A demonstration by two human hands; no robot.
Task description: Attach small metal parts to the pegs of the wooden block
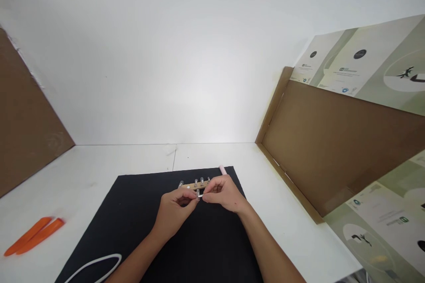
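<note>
Both hands meet over the far part of a black mat [133, 216]. My left hand [174, 212] and my right hand [222, 194] are closed in pinches around a small silvery piece [198, 193] held between their fingertips. Just behind the fingers lies a narrow tan strip [195, 185] with several small metal pegs standing up from it. A pink rod end [222, 170] pokes out behind my right hand at the mat's far edge; the rest of it is hidden.
Two orange pointed plastic tools [33, 235] lie on the white table at the left. A white cable loop [96, 265] rests on the mat's near left corner. Brown cardboard panels stand at the left [26, 132] and right [332, 150].
</note>
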